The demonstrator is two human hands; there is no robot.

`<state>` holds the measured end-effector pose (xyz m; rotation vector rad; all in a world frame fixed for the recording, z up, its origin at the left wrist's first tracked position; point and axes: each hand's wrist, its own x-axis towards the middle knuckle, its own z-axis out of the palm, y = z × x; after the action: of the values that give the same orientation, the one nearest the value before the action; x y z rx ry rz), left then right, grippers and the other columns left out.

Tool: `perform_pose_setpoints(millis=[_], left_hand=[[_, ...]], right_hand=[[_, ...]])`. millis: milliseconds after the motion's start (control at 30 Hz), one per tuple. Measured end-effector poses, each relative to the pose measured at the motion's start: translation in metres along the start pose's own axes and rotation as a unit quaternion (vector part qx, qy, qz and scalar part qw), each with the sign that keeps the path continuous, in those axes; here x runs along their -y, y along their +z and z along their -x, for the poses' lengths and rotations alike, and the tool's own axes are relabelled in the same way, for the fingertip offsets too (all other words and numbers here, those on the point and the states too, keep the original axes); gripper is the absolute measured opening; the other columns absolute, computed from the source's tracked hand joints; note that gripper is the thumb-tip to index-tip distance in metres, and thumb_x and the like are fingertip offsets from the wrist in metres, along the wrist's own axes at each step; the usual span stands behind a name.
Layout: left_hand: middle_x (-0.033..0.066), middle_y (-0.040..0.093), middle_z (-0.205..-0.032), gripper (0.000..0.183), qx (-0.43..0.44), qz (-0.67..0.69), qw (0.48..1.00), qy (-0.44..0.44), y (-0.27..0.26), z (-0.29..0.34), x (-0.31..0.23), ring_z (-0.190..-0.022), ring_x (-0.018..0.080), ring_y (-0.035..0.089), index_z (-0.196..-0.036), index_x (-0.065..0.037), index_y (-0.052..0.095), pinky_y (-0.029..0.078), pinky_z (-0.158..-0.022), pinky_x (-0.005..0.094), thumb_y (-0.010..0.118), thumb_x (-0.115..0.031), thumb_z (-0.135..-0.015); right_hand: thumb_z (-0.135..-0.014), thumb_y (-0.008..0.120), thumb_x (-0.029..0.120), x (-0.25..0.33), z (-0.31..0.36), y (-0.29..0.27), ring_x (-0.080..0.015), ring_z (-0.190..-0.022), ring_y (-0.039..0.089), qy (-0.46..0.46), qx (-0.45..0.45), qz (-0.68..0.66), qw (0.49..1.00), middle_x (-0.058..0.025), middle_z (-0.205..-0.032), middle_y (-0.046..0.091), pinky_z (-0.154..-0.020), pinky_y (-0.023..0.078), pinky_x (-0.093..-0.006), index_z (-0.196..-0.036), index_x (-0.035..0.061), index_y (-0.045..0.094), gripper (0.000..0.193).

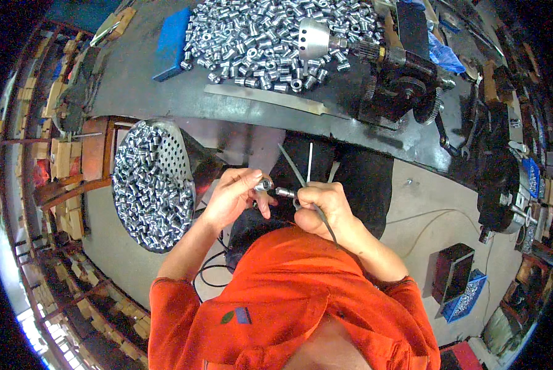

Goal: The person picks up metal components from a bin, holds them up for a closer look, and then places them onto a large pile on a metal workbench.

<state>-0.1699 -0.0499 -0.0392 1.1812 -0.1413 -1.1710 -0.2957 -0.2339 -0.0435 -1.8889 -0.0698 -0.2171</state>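
My left hand point(232, 196) pinches a small shiny metal bushing point(264, 185) between thumb and fingers, in front of my lap. Close to its right, my right hand point(327, 208) is closed round a long, thin grey tool point(293, 165) that looks like a file, slanting up to the left and down past my palm. Out of the same fist a short metal cylinder point(284, 192) points at the bushing, with a small gap between them. Whether the cylinder is a gauge or a tool tip I cannot tell. My right fingers partly hide both things.
A big pile of metal bushings point(245, 43) covers the bench point(147, 102) ahead, beside a blue box point(172, 44) and a geared machine point(406, 89). Left of me stands a perforated round basket point(176, 154) with many bushings. A blue crate point(464, 297) sits on the floor at right.
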Motion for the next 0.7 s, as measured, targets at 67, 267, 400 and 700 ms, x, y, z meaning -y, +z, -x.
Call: perform_pose_setpoints(millis=[67, 267, 400, 700], left_hand=[[0.0096, 0.062, -0.069, 0.028, -0.009, -0.107, 0.994, 0.02, 0.004, 0.0, -0.005, -0.059, 0.0193, 0.063, -0.093, 0.005, 0.06, 0.052, -0.067, 0.0311, 0.056, -0.023, -0.09], [0.0052, 0.065, -0.088, 0.022, 0.008, -0.3, 0.95, 0.088, 0.014, 0.002, -0.01, -0.081, 0.0085, 0.06, -0.1, 0.003, 0.063, 0.05, -0.072, 0.024, 0.068, -0.003, -0.08], [0.0043, 0.065, -0.09, 0.02, 0.032, -0.327, 0.935, 0.137, 0.013, 0.0, -0.01, -0.082, 0.0091, 0.059, -0.098, 0.002, 0.063, 0.049, -0.073, 0.0248, 0.068, -0.005, -0.08], [0.0061, 0.053, -0.071, 0.021, -0.148, -0.609, 0.734, 0.264, -0.002, -0.013, -0.03, -0.057, 0.0169, 0.052, -0.083, 0.0, 0.06, 0.041, -0.051, 0.0274, 0.068, -0.004, -0.064]], right_hand=[[-0.062, 0.063, 0.013, 0.002, -0.001, 0.0, -0.0343, -0.05, 0.051, 0.007, 0.009, 0.016, 1.0, -0.0137, -0.055, 0.047, -0.048, 0.04, -0.0429, -0.06, 0.0042, 0.045, 0.02], [-0.062, 0.063, 0.013, -0.003, 0.0, 0.009, -0.0358, -0.054, 0.054, 0.022, -0.001, 0.07, 0.997, -0.0149, -0.058, 0.052, -0.051, 0.044, -0.0444, -0.061, 0.0047, 0.048, 0.017], [-0.063, 0.063, 0.013, -0.002, 0.0, 0.003, -0.0349, -0.052, 0.052, 0.031, 0.015, 0.018, 0.999, -0.0142, -0.057, 0.05, -0.049, 0.042, -0.0424, -0.061, 0.0043, 0.046, 0.019], [-0.062, 0.062, 0.011, 0.018, 0.014, -0.015, -0.0254, -0.044, 0.038, -0.071, 0.003, -0.07, 0.995, -0.0078, -0.054, 0.033, -0.043, 0.027, -0.0344, -0.058, 0.0068, 0.032, 0.031]])
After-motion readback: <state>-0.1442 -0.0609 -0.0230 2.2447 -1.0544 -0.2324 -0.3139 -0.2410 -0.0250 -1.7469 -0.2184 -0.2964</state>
